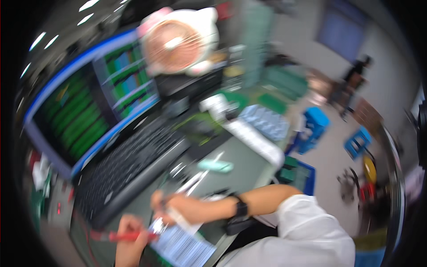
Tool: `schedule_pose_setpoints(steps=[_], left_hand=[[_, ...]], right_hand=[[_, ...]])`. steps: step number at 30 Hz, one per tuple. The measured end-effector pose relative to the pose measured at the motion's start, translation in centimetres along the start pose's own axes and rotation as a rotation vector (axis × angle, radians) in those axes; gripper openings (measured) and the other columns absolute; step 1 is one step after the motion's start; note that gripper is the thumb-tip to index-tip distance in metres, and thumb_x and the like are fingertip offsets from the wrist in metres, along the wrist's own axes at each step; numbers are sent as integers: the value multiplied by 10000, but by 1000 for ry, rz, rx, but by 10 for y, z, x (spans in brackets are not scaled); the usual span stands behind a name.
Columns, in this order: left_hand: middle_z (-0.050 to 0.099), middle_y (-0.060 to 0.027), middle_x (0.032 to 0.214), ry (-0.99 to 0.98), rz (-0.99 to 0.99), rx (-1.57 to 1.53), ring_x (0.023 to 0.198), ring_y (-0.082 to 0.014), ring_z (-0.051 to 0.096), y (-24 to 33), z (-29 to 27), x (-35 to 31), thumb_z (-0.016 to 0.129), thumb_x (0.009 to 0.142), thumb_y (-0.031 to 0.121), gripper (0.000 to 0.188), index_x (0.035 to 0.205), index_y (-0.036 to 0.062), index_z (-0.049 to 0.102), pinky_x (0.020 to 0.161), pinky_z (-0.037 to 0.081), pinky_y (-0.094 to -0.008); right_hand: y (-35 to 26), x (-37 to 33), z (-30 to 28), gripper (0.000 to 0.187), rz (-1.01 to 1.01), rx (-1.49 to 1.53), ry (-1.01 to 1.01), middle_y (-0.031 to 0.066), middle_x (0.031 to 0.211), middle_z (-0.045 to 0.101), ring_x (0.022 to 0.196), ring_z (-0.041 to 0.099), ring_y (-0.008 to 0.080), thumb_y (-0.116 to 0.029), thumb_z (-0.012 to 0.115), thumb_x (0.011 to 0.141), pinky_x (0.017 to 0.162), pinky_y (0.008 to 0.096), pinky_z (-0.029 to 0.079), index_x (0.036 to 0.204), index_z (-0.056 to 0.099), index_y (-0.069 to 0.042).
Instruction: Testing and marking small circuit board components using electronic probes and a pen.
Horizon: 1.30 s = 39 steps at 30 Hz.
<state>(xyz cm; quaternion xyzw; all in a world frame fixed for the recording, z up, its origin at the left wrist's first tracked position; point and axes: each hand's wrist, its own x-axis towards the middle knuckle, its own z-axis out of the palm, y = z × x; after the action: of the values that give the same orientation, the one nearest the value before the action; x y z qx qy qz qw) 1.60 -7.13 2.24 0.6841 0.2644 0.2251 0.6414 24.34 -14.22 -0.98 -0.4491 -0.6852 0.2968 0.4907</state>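
Observation:
Motion blur smears the whole head view. My left hand [131, 236], at the lower left, is closed around a long red stick-like thing [104, 236] whose kind I cannot make out. My right hand [180, 210] reaches in from the right, with a black watch [240, 207] on the wrist. Its fingers are curled close to my left hand, by a small shiny silvery thing [158, 225]; what they hold is too blurred to name. Below the hands lies a printed sheet [184, 248], white and bluish.
A black keyboard [133, 153] stands before a lit monitor [75, 111]. A white and pink fan [173, 46] rises behind. A mint-coloured tool [215, 166] and a long white bar [255, 142] lie on the green desk. Blue stools [313, 129] and a distant person [354, 84] are at the right.

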Motion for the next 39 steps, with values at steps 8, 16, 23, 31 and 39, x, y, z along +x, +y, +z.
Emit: schedule_pose_setpoints(steps=[8,16,23,31,39], left_hand=[[538,-66,1140,-27,-79,-21,914,-174,600,11,-2,-3,568,916,3,350,1238,69,447,784,521,-310],[617,-122,1136,-98,-221,-44,886,-191,618,25,6,-15,566,934,94,380,1301,23,500,718,526,-289],[670,-101,960,34,89,-594,883,-177,621,29,-33,-7,544,983,129,122,976,17,593,805,519,-294],[671,-77,989,37,114,-582,851,-156,626,31,-30,4,536,994,138,124,943,58,616,806,515,-280],[592,-23,992,218,148,-562,690,-68,592,25,-31,-5,594,958,146,128,1050,110,512,744,592,-250]], right_hand=[[-3,16,-1,402,184,11,-26,148,790,683,728,666,272,-437,731,834,636,382,502,879,678,-41],[-44,10,-2,335,-104,-140,64,130,802,668,722,655,325,-410,725,836,601,418,486,872,621,-94],[-47,-67,59,267,-713,-784,-110,109,763,645,709,652,304,-346,663,824,590,456,484,888,603,-94],[-81,-77,57,190,-419,-837,-459,150,833,670,790,670,290,-232,612,860,660,418,527,955,625,-68],[-130,-58,-35,124,-562,-1010,495,19,828,601,832,585,216,-153,619,728,708,349,463,845,599,-118]])
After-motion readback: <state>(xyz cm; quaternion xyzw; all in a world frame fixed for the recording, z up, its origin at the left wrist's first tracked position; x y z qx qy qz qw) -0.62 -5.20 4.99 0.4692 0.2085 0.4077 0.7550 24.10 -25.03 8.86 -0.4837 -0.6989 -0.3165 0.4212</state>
